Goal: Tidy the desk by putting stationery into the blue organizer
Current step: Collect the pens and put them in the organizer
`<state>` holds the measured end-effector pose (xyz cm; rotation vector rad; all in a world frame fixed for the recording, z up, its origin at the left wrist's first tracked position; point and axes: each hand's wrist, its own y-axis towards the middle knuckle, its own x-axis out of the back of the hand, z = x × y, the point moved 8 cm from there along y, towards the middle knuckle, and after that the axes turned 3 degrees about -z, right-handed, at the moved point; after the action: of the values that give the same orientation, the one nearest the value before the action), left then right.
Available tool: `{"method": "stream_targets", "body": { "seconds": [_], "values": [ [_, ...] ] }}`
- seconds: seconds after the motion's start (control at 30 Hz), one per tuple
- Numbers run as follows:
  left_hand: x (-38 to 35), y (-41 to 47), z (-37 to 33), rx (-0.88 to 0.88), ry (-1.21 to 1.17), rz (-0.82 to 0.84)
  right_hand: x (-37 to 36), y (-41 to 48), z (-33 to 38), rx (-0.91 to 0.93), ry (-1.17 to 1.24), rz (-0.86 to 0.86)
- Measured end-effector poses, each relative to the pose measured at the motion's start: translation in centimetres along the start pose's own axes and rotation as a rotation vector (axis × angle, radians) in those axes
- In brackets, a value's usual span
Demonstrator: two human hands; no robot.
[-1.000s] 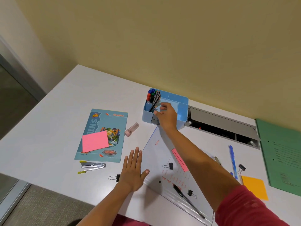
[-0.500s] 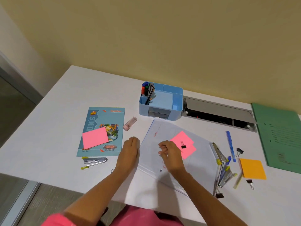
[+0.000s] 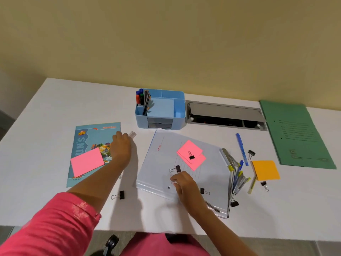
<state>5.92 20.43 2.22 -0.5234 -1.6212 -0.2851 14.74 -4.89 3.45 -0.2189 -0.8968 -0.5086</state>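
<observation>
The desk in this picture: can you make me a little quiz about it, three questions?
1. True or false: the blue organizer already holds markers.
2. Which lies on the booklet? A) an orange pad B) a pink sticky note C) a stapler
3. Fill in: the left hand reaches at a small clear ____ beside the booklet.

Key:
1. True; they stand in its left compartment.
2. B.
3. Case; its contents cannot be told, and a grip is not visible.

Left hand covers most of the small clear case at 12 o'clock of it; grip unclear; right hand's fingertips blurred.
</observation>
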Motion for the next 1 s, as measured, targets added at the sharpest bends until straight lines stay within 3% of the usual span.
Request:
{"method": "stream_targets", "body": {
  "seconds": [0.27,0.37,0.5,0.57,0.7,0.8,0.9,1.0],
  "values": [
    [-0.6,-0.4,-0.5,-0.018,0.131,0.021,1.9,0.8,-0.3,-0.046,0.052,-0.071],
    [0.3,-1.7,-1.9,-0.021,-0.014,-0.003,2.6,1.4,0.3,-0.038,0.087,-0.126],
    [1.6,-5.7,-5.3,-0.182,-0.344,-0.039,2.9,2.3,1.5,-0.05,0.196,-0.185],
    [1.1,-7.8,-6.1,-0.087,-0.598,0.049,2.8,2.5,2.4,-0.023,0.249,-0.151],
    [-1.7,-11.5,-7.1,0.344,-1.12,0.416,2.2,3.1,4.4,0.059,0.336,-0.042],
    [-1.9,-12.6,-7.4,0.451,-1.363,0.469,2.7,3.4,4.7,0.063,0.317,-0.09],
    [-1.8,-12.4,-7.1,0.435,-1.344,0.418,3.2,4.0,4.8,0.059,0.313,-0.096],
    [-2.1,-11.3,-6.2,0.319,-1.066,0.314,3.3,5.5,4.8,0.034,0.3,-0.106]
  ]
}}
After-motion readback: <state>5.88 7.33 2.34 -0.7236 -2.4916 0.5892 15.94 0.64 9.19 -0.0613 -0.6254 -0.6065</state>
